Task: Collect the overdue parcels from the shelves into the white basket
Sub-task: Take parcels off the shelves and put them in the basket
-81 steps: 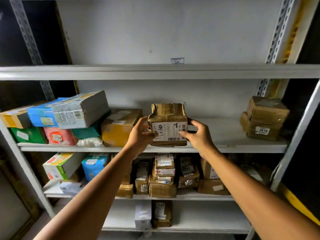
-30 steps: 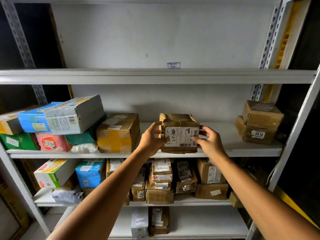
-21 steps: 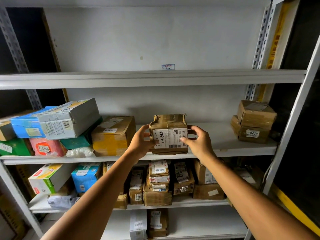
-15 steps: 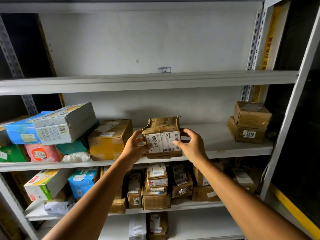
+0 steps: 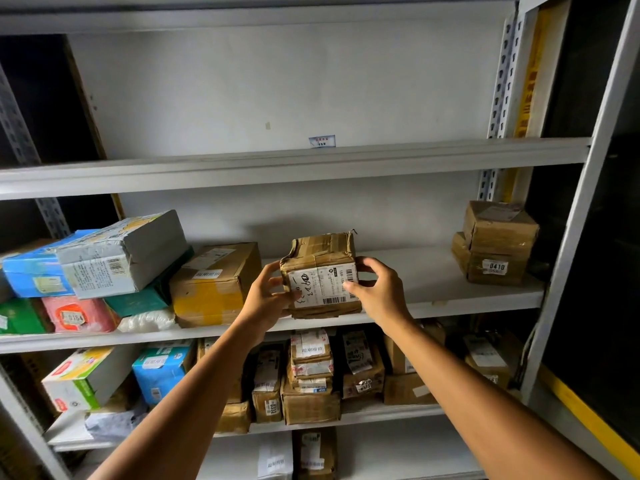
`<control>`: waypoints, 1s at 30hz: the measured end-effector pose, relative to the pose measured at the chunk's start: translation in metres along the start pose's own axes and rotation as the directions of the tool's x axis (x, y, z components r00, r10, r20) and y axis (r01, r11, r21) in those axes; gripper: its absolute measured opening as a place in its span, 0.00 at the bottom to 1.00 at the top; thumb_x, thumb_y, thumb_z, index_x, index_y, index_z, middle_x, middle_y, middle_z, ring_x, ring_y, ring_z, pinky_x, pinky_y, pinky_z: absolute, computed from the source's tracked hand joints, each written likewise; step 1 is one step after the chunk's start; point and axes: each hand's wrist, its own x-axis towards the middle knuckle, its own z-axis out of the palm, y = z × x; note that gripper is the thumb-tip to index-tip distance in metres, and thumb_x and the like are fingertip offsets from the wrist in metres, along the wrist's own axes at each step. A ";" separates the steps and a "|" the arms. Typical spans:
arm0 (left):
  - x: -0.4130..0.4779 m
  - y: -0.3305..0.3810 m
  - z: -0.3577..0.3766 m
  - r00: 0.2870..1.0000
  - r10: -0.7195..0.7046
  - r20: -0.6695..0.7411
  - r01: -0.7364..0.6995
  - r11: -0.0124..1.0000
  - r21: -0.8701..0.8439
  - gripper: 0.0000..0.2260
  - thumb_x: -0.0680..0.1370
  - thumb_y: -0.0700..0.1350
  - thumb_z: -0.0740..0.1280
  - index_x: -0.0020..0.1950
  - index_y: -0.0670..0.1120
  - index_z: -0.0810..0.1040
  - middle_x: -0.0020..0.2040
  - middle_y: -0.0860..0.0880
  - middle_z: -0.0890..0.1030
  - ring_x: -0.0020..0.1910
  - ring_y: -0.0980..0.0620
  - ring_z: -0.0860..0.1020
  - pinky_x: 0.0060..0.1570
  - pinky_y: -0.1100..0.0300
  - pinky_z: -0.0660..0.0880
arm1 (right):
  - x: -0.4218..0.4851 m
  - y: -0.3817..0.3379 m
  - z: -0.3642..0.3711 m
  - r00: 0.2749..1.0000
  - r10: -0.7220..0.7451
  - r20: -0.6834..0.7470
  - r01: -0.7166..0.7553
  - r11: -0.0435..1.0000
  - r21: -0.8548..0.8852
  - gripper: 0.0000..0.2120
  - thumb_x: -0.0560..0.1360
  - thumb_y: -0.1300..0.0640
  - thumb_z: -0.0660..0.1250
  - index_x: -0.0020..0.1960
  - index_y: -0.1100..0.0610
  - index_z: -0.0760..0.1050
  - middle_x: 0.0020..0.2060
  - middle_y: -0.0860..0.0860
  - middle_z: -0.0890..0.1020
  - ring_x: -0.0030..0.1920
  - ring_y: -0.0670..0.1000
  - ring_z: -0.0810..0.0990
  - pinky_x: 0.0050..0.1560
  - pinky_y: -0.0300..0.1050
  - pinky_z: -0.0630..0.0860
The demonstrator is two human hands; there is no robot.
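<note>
Grey metal shelving [image 5: 277,168] against a white wall, dark at both sides. At the front edge of the middle shelf [image 5: 433,292], held between both hands: a crumpled brown parcel [image 5: 320,275], taped over and slightly tilted, its white label with barcode and handwritten digits facing the camera. Cannot tell whether lifted clear of the board or touching it.

On the parcel's left side, the left hand [image 5: 266,296], fingers [image 5: 273,275] curled round the edge, thumb laid on the label. On its right side, the right hand [image 5: 379,292], thumb pressed to the label's edge, fingers [image 5: 369,266] curled round the upper right corner.

Just left of the parcel, a brown box with yellow tape [image 5: 214,285]. Further left, a grey-white box [image 5: 121,252] lying tilted on a blue box [image 5: 31,271], with a pink packet [image 5: 79,315] and a white bag [image 5: 147,320] beneath.

Well apart at the shelf's right end, two stacked brown boxes [image 5: 495,242], the lower one labelled 0410.

On the shelf below, a row of small brown parcels [image 5: 311,375] with white labels, a blue carton [image 5: 162,368] beside them.
</note>
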 end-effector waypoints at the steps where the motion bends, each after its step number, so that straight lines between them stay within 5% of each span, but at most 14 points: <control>1: 0.001 0.000 0.004 1.000 0.002 -0.002 -0.002 1.000 0.004 0.29 0.73 0.29 0.71 0.70 0.50 0.70 0.60 0.41 0.79 0.57 0.41 0.81 0.48 0.41 0.82 | 0.001 0.003 -0.003 1.000 -0.003 0.000 0.003 1.000 -0.001 0.21 0.71 0.59 0.76 0.63 0.58 0.76 0.59 0.52 0.81 0.55 0.43 0.73 0.54 0.38 0.72; 5: 0.005 -0.002 0.027 1.000 0.001 -0.002 -0.001 1.000 0.018 0.30 0.73 0.30 0.72 0.70 0.51 0.70 0.60 0.42 0.79 0.58 0.40 0.81 0.49 0.40 0.82 | 0.006 0.016 -0.020 1.000 0.016 0.003 -0.016 1.000 0.014 0.22 0.71 0.58 0.76 0.63 0.57 0.76 0.60 0.52 0.81 0.60 0.49 0.77 0.55 0.40 0.74; 9: 0.009 -0.001 0.058 1.000 0.010 0.006 -0.010 1.000 0.018 0.30 0.73 0.29 0.72 0.70 0.50 0.70 0.60 0.41 0.78 0.58 0.39 0.80 0.49 0.39 0.82 | 0.011 0.028 -0.047 0.998 0.056 0.025 -0.058 0.995 0.080 0.21 0.72 0.60 0.75 0.63 0.56 0.75 0.55 0.45 0.79 0.56 0.44 0.75 0.51 0.35 0.73; 18: 0.023 0.007 0.145 0.999 0.029 0.041 -0.029 1.000 -0.014 0.27 0.73 0.25 0.69 0.66 0.47 0.72 0.57 0.40 0.77 0.53 0.40 0.80 0.36 0.55 0.82 | 0.031 0.067 -0.121 0.997 0.077 0.015 -0.078 0.993 0.087 0.20 0.72 0.61 0.75 0.62 0.57 0.75 0.52 0.43 0.76 0.54 0.41 0.72 0.40 0.21 0.67; 22: 0.038 0.004 0.176 0.996 0.031 0.085 -0.029 0.999 -0.025 0.26 0.73 0.26 0.69 0.66 0.46 0.72 0.55 0.43 0.78 0.52 0.43 0.81 0.37 0.54 0.83 | 0.042 0.085 -0.142 0.993 0.115 -0.012 -0.114 0.991 0.073 0.23 0.73 0.61 0.74 0.66 0.58 0.73 0.61 0.50 0.78 0.57 0.42 0.69 0.56 0.35 0.67; 30: 0.099 -0.014 0.212 0.981 0.048 0.189 -0.040 0.998 -0.047 0.27 0.74 0.25 0.68 0.69 0.45 0.71 0.58 0.42 0.77 0.55 0.43 0.81 0.40 0.54 0.83 | 0.080 0.115 -0.157 0.981 0.191 -0.043 -0.188 0.980 0.066 0.25 0.75 0.63 0.71 0.70 0.58 0.69 0.68 0.55 0.74 0.58 0.43 0.67 0.56 0.37 0.66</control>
